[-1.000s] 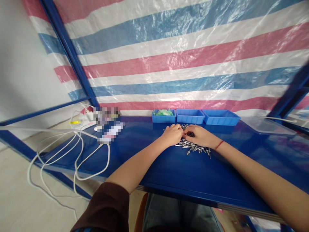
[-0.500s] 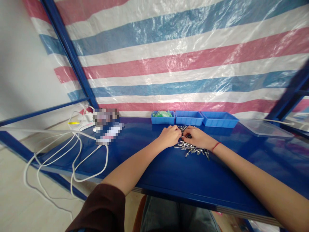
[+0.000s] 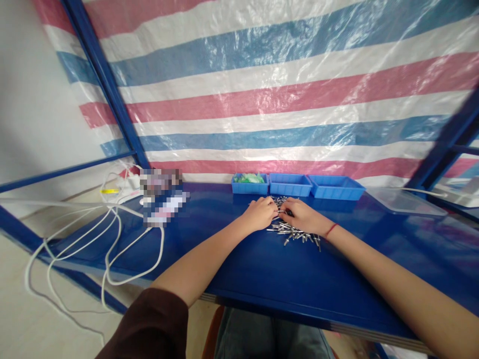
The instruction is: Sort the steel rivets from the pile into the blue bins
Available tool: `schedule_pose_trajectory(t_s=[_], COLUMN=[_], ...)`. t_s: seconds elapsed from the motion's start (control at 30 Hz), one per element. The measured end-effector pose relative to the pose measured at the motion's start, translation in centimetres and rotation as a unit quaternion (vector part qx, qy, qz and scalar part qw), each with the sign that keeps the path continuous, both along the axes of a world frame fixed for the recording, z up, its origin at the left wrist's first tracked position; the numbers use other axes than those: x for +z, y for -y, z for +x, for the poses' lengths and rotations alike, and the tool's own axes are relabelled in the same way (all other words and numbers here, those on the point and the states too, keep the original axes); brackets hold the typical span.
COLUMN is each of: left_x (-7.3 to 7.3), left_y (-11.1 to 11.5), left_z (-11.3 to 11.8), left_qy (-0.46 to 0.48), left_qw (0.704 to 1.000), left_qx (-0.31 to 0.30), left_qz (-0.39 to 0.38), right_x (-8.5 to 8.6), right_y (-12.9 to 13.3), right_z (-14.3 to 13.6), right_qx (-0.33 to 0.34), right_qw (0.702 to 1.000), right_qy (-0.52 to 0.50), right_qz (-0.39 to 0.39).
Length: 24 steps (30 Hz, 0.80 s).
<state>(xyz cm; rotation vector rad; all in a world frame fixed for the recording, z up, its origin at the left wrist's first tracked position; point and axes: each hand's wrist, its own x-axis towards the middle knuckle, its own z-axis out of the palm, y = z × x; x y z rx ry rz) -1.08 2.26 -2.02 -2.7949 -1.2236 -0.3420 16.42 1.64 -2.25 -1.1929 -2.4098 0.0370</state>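
Note:
A pile of slim silver blind rivets (image 3: 299,235) lies on the blue tabletop (image 3: 262,269), spread under and in front of both hands. My left hand (image 3: 262,212) is at the pile's left side, its fingers curled and pinched together on a rivet. From the right, my right hand (image 3: 304,217) reaches in over the pile, thumb and fingers closed on a rivet. The fingertips of both hands nearly meet, with a thin metal piece showing between them. My fingers hide part of the pile.
Along the back stand three blue bins: the left bin (image 3: 250,188) holds green plastic stuff, beside a middle bin (image 3: 290,189) and a right bin (image 3: 337,192). A clear plastic lid (image 3: 406,202) lies at the right. White cables (image 3: 121,249) loop over the left edge.
The whole view has shifted slightly, with things sitting a little further left. My fingers have moved a little at the pile, and both hands stay close together there.

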Motion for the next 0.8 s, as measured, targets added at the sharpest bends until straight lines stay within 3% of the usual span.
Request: schedule_pose_trajectory(t_s=[0.13,0.27,0.43,0.53,0.8], left_x=[-0.2,-0.3,-0.5,-0.3,0.1], left_y=[-0.1,-0.4,-0.3,-0.1,-0.2], left_z=[0.0,-0.2,-0.2,0.1,1.0], left_qy=[0.002,0.017,0.052,0.124,0.407], left_qw=[1.0,1.0,0.999,0.992,0.907], left_qx=[-0.003,-0.01,0.004,0.009,-0.018], left_qz=[0.01,0.007,0.007,0.013,-0.107], right_x=[0.1,0.3,0.8,1.0,1.4], right_y=[-0.2,-0.2,0.1,0.3,0.9], right_z=[0.2,0.3,0.4,0.4,-0.2], right_qx=[0.006,-0.031,-0.049,-0.044,-0.008], right_qw=[1.0,0.998,0.98,0.964,0.916], right_qy=[-0.016,-0.058,-0.191,-0.259,-0.378], right_qz=[-0.007,-0.011,-0.029,-0.034,-0.131])
